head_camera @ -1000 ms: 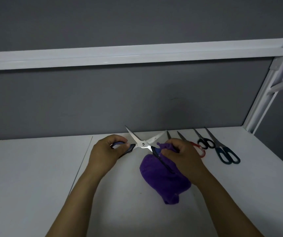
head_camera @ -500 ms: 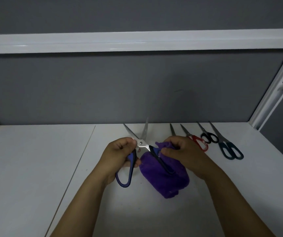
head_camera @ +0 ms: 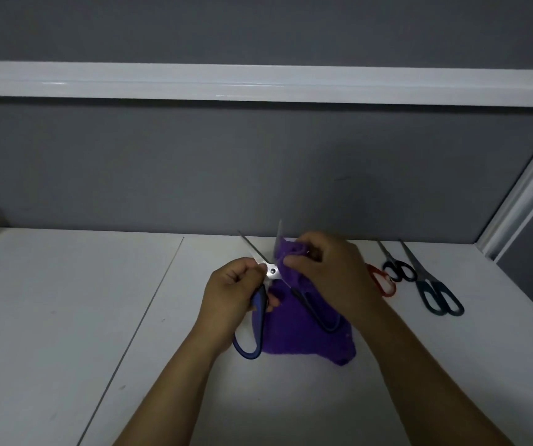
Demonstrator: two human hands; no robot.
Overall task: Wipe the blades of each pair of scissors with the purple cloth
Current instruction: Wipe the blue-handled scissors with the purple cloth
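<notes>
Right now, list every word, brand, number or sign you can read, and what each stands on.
No text is readable.
On the blue-handled scissors in the left hand, any stamp on the blades is too blurred to read.
On the purple cloth, red-handled scissors, black-handled scissors, teal-handled scissors and table, no marks are visible.

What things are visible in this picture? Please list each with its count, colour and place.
blue scissors: 1, blue handle, held open over table centre
purple cloth: 1, purple, on table, top end wrapped on one blade
red scissors: 1, red handle, partly hidden behind right hand
black scissors: 1, black handles, right of red scissors
dark scissors: 1, dark teal handles, farthest right
table: 1, white
wall: 1, grey, behind table
rail: 1, white, across wall
left hand: 1, grips blue handle
right hand: 1, pinches cloth on blade
</notes>
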